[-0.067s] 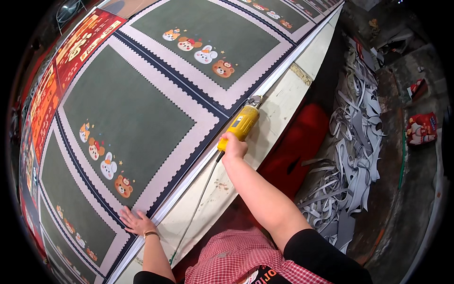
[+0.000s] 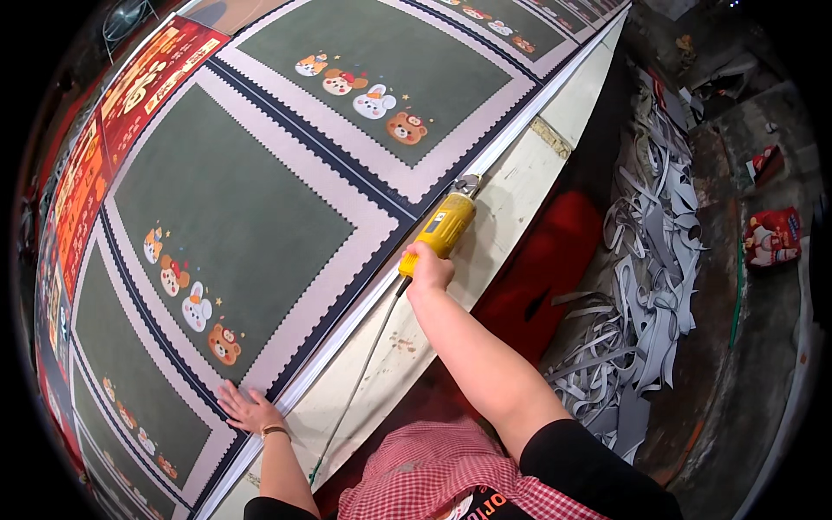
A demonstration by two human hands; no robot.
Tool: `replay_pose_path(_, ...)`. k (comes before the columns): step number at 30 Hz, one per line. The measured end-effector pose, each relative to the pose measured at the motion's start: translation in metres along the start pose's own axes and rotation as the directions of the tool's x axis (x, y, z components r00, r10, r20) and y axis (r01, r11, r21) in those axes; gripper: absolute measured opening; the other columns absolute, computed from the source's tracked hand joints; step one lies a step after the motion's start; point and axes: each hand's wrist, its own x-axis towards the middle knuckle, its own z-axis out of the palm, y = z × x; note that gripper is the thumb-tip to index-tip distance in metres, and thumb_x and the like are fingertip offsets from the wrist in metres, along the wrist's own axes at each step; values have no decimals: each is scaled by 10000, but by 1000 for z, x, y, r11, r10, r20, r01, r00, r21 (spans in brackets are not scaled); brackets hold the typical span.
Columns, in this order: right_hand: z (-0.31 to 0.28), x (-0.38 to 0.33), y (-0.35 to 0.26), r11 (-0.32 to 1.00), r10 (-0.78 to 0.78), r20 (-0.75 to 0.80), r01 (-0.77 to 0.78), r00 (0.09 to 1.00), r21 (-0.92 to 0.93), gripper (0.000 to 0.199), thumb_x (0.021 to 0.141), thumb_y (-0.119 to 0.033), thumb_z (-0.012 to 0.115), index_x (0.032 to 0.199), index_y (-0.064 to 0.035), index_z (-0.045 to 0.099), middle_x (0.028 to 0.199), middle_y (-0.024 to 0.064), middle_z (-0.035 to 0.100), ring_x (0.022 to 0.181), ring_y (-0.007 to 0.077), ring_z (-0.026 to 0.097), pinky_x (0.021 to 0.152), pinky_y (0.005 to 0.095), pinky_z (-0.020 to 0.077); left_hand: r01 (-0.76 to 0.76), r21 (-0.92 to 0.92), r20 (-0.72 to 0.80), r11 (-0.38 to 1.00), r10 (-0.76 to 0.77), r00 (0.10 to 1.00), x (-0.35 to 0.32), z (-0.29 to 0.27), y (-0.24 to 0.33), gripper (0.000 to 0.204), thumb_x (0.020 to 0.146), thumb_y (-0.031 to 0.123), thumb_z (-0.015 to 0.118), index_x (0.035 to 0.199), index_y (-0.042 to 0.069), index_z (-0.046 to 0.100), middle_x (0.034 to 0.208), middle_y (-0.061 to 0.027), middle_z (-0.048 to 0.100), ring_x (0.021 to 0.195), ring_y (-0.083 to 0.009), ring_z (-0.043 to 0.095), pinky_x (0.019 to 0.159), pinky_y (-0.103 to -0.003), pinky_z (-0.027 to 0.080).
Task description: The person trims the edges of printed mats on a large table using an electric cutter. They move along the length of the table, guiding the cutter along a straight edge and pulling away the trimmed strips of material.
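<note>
In my right hand (image 2: 428, 268) is a yellow handheld electric cutter (image 2: 445, 224), my fingers wrapped around its body. Its round metal head (image 2: 468, 185) sits at the edge of the printed sheet (image 2: 234, 182), and a thin cord (image 2: 358, 376) trails from its back end toward me. My left hand (image 2: 250, 409) lies flat with fingers spread on the sheet's near border, below a printed bear face. Green panels with animal faces, pink scalloped frames and dark blue bands repeat across the sheet. White layers show along its edge.
A pale table edge (image 2: 373, 364) runs diagonally under the cutter. Right of it, grey and white offcut strips (image 2: 646, 251) lie heaped on the floor, with a red package (image 2: 773, 237) beyond. Red printed sheets (image 2: 143, 82) lie along the far left. Dark red cloth (image 2: 533, 286) hangs below the table.
The printed sheet has shifted very slightly left and toward me near my left hand, which moved a little with it. My right hand and the cutter look unmoved.
</note>
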Motion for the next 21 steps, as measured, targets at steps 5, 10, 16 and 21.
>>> replay_pose_path(5, 8, 45, -21, 1000, -15, -22, 16, 1000, 21, 222, 627, 27, 638, 799, 63, 503, 729, 128, 584, 587, 234, 598, 557, 336, 501, -28, 60, -6, 998, 29, 1000, 2, 9, -10, 557, 879, 279, 446, 1417, 227, 311, 1515, 57, 209, 1395, -223, 178, 1086, -549, 121)
replay_pose_path(10, 20, 77, -50, 1000, -11, -34, 12, 999, 25, 195, 627, 27, 635, 775, 47, 510, 712, 121, 585, 588, 227, 596, 557, 328, 496, -27, 185, 37, 982, 20, 999, 5, 10, -16, 536, 913, 301, 398, 1429, 224, 278, 1521, 40, 192, 1397, -228, 177, 1079, -526, 175)
replay_pose_path(16, 31, 122, -77, 999, -46, -11, 46, 999, -5, 188, 630, 24, 635, 770, 44, 511, 710, 117, 587, 576, 220, 591, 557, 330, 497, 43, 39, -30, 998, -42, 999, 21, 24, 51, 442, 906, 244, 445, 1331, 126, 431, 1442, -75, 355, 1341, -266, 305, 1080, -487, 204)
replay_pose_path(21, 34, 160, -103, 999, -34, -47, 33, 998, -34, 210, 634, 21, 638, 802, 53, 517, 720, 116, 590, 589, 216, 598, 566, 327, 502, -185, -360, -41, 914, 182, 982, -7, -14, 289, 450, 893, 242, 478, 1321, 108, 447, 1442, -105, 354, 1355, -271, 275, 1087, -521, 156)
